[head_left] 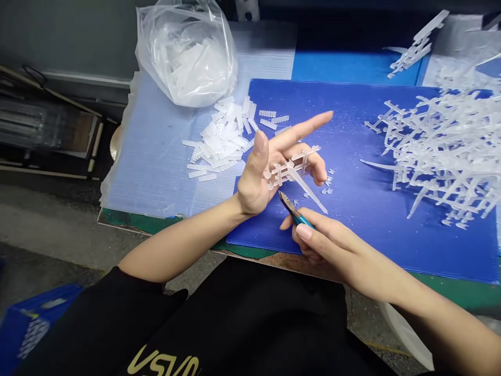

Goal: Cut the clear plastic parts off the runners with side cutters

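Observation:
My left hand (pixel 270 167) holds a translucent moulded plastic runner (pixel 291 171) against its curled fingers, with the index finger stretched out and up. My right hand (pixel 324 245) is shut on a pair of side cutters (pixel 293 210) with teal grips. Their metal jaws sit just below the runner's long spur, and I cannot tell whether they touch it. Both hands are over a blue corrugated plastic sheet (pixel 352 120). Several small cut bits (pixel 326 184) lie next to my left fingertips. A pile of white cut plastic pieces (pixel 223 138) lies left of my left hand.
A large heap of plastic runners (pixel 438 151) fills the right of the blue sheet. A clear bag of pieces (pixel 186 60) sits on a pale corrugated sheet (pixel 148 156) at the back left. A blue crate (pixel 35 324) shows at the bottom left, beyond the table's front edge.

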Demonstrator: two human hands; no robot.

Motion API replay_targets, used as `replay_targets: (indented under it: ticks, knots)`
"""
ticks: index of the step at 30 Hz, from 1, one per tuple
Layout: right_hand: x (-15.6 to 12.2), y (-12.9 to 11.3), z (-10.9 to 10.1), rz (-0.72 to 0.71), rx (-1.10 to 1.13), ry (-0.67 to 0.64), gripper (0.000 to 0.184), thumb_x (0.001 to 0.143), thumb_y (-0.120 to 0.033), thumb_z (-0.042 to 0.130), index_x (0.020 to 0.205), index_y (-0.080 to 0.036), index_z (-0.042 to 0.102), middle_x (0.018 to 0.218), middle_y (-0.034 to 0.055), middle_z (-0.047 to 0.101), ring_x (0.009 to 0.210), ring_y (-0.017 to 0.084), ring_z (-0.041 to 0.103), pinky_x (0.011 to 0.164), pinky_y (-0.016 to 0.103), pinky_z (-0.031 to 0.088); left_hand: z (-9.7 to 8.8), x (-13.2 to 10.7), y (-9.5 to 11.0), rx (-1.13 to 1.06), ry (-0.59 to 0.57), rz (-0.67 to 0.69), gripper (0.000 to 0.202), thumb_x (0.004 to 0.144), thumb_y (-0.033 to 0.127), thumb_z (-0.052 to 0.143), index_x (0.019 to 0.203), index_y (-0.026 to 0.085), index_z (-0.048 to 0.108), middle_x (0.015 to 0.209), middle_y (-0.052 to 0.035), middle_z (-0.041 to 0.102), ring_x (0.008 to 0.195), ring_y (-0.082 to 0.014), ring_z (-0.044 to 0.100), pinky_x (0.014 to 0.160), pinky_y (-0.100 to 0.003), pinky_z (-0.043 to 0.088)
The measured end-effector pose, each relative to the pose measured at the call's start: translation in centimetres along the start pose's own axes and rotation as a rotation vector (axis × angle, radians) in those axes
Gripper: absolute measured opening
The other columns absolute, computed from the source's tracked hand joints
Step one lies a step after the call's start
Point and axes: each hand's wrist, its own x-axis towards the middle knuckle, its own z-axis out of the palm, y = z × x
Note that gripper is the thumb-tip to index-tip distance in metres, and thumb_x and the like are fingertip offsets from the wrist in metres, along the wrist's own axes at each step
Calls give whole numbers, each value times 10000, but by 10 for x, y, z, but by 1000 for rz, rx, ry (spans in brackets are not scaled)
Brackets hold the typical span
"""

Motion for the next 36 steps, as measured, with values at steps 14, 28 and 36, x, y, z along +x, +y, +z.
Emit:
replay_targets:
  ticks: [14, 28, 36]
  knots:
    - [0, 13, -5, -20, -76, 43, 331, 1113, -576, 499, 1086, -293, 667, 799, 1, 630, 807, 205, 633, 676, 288, 505, -10, -7, -6, 235, -119, -125, 834, 997, 783, 202, 1249, 263, 805, 832, -108, 712, 760, -291, 708, 722, -446, 588]
    - [4, 9, -13, 73, -32, -61, 450, 1119, -635, 427, 1021, -233, 605, 779, -22, 541, 665, 141, 480, 614, 281, 432, -10, -5, -8, 259, -211, -164, 752, 1034, 675, 219, 1222, 235, 799, 782, -81, 669, 759, -257, 716, 817, -457, 597]
    - [4, 21, -6, 12, -58, 87, 410, 1133, -618, 423, 1065, -263, 617, 753, -54, 586, 700, 132, 511, 698, 291, 415, -7, 2, -24, 266, -30, -96, 862, 1013, 775, 143, 1185, 259, 811, 704, -80, 569, 740, -276, 680, 783, -474, 608]
